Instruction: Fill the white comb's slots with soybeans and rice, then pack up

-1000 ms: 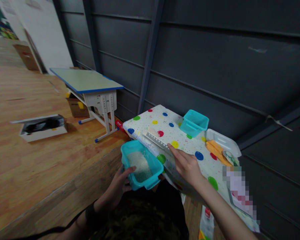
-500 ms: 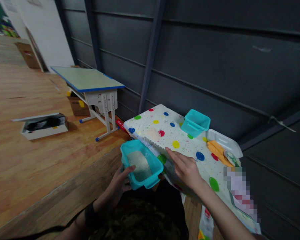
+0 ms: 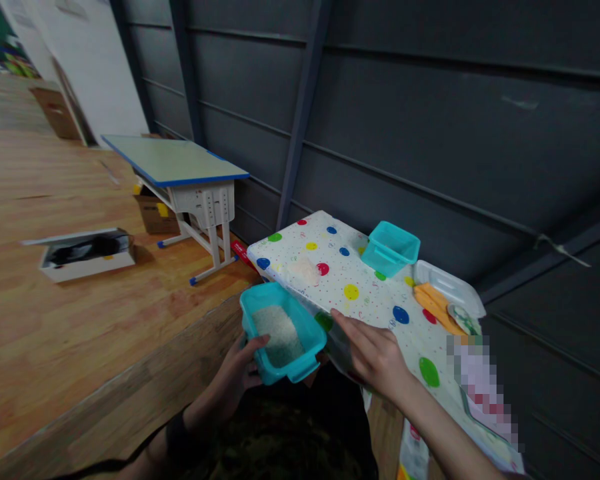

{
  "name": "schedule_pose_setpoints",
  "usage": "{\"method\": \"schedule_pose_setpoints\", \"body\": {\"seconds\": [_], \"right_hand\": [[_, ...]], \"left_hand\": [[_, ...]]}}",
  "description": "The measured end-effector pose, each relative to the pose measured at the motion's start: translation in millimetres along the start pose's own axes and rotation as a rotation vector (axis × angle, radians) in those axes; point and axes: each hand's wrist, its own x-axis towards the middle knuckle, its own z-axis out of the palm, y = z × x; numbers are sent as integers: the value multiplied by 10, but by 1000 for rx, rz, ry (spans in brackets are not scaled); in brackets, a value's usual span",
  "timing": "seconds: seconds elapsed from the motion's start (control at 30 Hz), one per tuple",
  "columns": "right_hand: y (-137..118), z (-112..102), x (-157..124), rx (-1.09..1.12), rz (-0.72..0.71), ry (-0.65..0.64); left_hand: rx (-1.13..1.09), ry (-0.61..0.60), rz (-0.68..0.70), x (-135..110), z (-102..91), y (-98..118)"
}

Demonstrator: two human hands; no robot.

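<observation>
My left hand [image 3: 240, 370] grips the near-left side of a turquoise plastic container [image 3: 306, 365], its thumb over the rim. White rice-like grains [image 3: 276, 330] fill part of the bottom. The container is held slightly tilted beside the table's near edge. My right hand [image 3: 377, 350] is at that edge, its fingers stretched out and fingertips by the balloon-print tablecloth [image 3: 375, 293]. Its thumb and palm side are hidden. A small pile of pale grains [image 3: 306, 271] lies on the cloth beyond the container.
Another turquoise container [image 3: 391, 250] stands at the table's back edge. Right of it are a clear plastic lid [image 3: 450, 287] and an orange cloth [image 3: 433, 303]. A dark panelled wall [image 3: 430, 133] runs behind. A desk [image 3: 175, 160] and an open white box [image 3: 87, 257] stand left.
My right hand has dropped slightly at the table edge. A pale raised strip near its fingertips no longer shows. The container in my left hand has barely moved.
</observation>
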Motion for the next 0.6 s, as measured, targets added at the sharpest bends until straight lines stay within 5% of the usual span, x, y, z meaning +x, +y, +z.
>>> {"method": "schedule_pose_setpoints", "body": {"seconds": [0.2,0.33,0.47,0.6], "right_hand": [[655,161,114,-115,158,166],[1034,396,245,-218,275,48],[1013,467,244,-238,252,-127],[788,353,111,-209,205,-125]], "left_hand": [[-9,18,-3,-16,13,-1],[-29,53,-12,6,36,-8],[-18,54,-15,33,39,-11],[-8,41,-6,23,25,-24]]}}
